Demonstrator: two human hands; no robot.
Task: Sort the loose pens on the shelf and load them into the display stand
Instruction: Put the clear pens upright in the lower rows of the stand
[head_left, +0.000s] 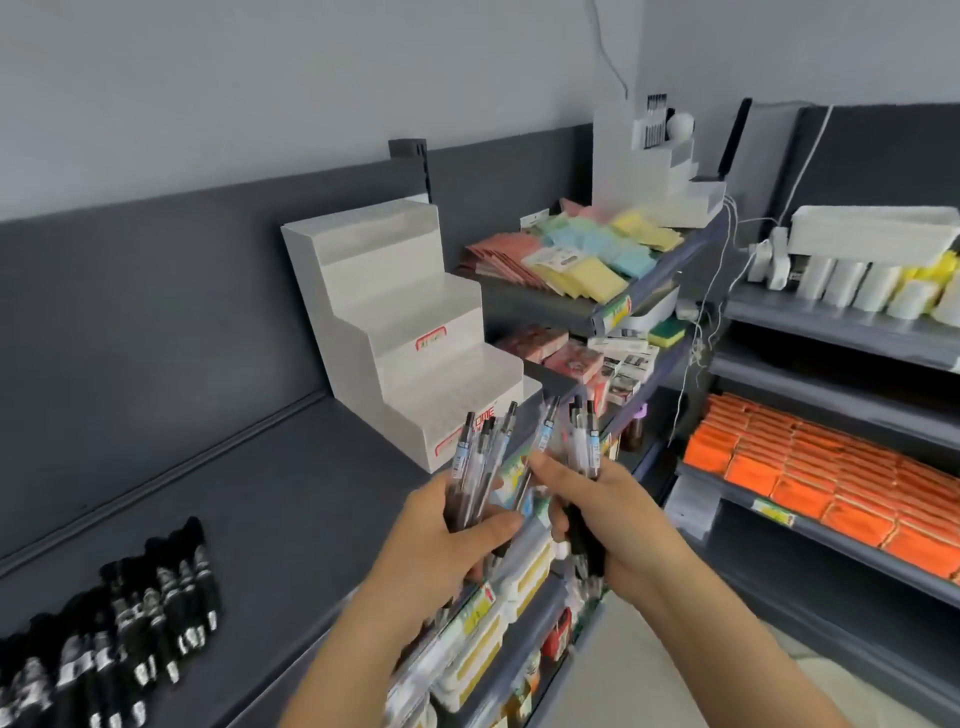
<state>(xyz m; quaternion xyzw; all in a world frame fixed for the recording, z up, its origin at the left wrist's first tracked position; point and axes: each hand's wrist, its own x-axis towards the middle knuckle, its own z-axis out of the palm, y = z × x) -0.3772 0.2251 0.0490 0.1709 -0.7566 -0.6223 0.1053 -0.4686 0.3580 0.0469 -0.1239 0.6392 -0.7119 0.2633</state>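
Note:
My left hand (441, 535) grips a bunch of clear-barrelled pens (480, 457) with black tops, fanned upward. My right hand (602, 514) grips a second bunch of the same pens (584, 441), and its fingers pinch one pen (543, 441) leaning between the two bunches. Both hands hover in front of the shelf's front edge, just below and right of the white stepped display stand (400, 322), whose tiers show no pens. A row of black pens (140, 618) lies loose on the dark grey shelf (270, 499) at the lower left.
A second white stepped stand (670, 171) with a few pens sits on the upper shelf at the back. Pastel sticky-note packs (587, 249) lie beside it. Orange packs (831, 478) fill the right-hand shelving. White boxed goods (488, 629) fill the shelf under my hands.

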